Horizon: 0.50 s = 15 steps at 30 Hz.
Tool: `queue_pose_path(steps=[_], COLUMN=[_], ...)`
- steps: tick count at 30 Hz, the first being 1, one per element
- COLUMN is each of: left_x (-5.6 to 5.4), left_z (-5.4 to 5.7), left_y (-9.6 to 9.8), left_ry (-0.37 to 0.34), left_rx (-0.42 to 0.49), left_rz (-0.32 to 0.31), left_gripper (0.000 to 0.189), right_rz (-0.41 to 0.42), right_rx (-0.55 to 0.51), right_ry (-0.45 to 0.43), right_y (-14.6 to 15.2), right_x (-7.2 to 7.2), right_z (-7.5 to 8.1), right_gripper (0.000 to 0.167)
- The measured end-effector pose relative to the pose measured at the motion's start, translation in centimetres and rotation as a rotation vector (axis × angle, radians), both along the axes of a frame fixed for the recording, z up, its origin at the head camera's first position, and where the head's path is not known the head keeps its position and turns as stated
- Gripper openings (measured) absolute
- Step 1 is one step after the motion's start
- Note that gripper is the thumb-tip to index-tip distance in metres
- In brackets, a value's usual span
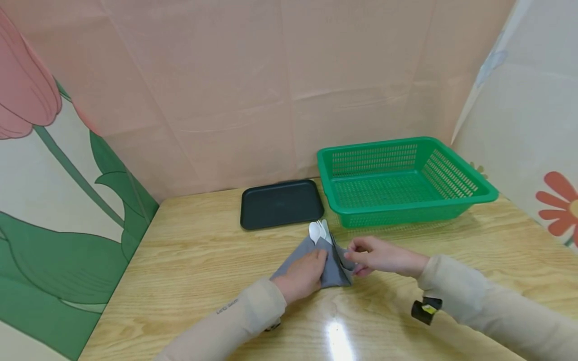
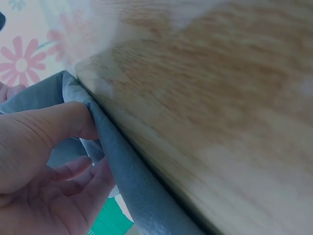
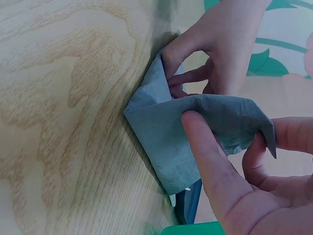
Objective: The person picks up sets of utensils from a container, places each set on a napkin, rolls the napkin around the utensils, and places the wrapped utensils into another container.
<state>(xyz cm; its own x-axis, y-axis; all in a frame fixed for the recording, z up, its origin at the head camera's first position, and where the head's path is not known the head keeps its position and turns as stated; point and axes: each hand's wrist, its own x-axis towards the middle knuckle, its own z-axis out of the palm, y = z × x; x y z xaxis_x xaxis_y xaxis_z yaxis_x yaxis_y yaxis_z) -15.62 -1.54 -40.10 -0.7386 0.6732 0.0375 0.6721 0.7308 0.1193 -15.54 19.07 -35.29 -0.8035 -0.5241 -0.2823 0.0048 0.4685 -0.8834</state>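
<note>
A grey-blue napkin (image 1: 335, 275) lies partly folded at the middle of the table, with a white spoon (image 1: 314, 231) and a fork (image 1: 322, 229) sticking out of its far end. Beside them shows a third white utensil (image 1: 327, 232), its kind unclear. My left hand (image 1: 302, 276) grips the folded napkin from the left, thumb over its top layer. On the other side, my right hand (image 1: 378, 255) pinches the napkin's right flap and holds it raised. In the right wrist view, the flap's corner bends over between thumb and fingers. The utensils' lower ends are hidden inside the cloth.
Beyond the napkin lies a black tray (image 1: 282, 204) near the back wall. A green plastic basket (image 1: 411, 206) stands at the back right, close beyond my right hand. The wooden table (image 1: 189, 250) meets flower-printed wall coverings at left and right.
</note>
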Motion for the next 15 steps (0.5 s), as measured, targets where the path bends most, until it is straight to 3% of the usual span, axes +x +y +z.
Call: queue_pose_path(steps=[15], left_x=[-0.1], left_z=[0.2], left_y=[-0.1], left_ry=[-0.014], left_rx=[-0.016], left_rz=[-0.006], left_gripper=[0.041], right_rz=[0.001], right_rx=[-0.004], right_ry=[-0.013], right_y=[-1.2], right_x=[-0.1], right_z=[-0.7], right_gripper=[0.026])
